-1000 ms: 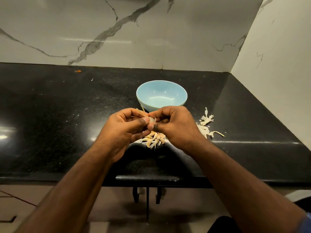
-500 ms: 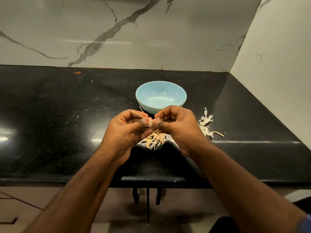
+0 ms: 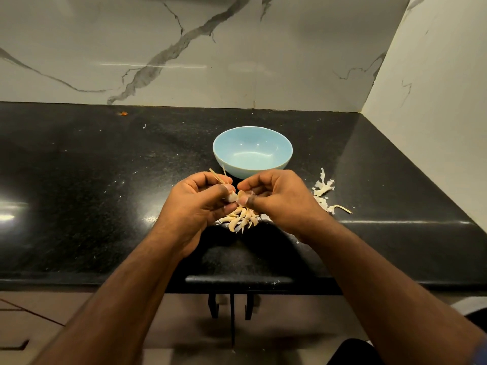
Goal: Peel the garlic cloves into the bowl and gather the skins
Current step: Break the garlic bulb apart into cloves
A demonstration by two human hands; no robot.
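Your fingers are pinching one garlic clove just before the bowl, thumbs now parting slightly; its skin is loosening.

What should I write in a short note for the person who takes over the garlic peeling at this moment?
Left hand and right hand: both pinch one garlic clove above the counter.
Unpeeled cloves lie in a pile under the hands.
Blue bowl behind them holds nothing yet.
Skins lie loose to the right.
Left: peel every clove into the bowl, then gather the skins.
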